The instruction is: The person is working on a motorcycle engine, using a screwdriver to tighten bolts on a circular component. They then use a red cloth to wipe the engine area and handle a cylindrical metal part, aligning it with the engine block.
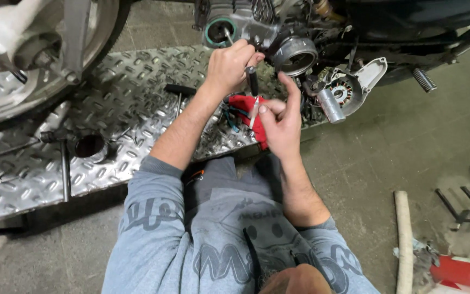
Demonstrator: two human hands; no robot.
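The left hand [230, 66] clenches a black-handled tool [252, 80], its handle hanging below the fingers [244, 50], its tip at the engine [257, 24]. The right hand [281, 122] pinches a thin white strip [253, 111] between thumb and fingers above a red rag [246, 103].

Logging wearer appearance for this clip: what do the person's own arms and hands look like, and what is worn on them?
Both hands are bare: the left hand and right hand wear no gloves, and no rings or watch can be seen. The grey sweatshirt sleeves are pushed up, leaving the forearms uncovered. The sweatshirt carries darker grey printed graphics on the sleeves and chest.
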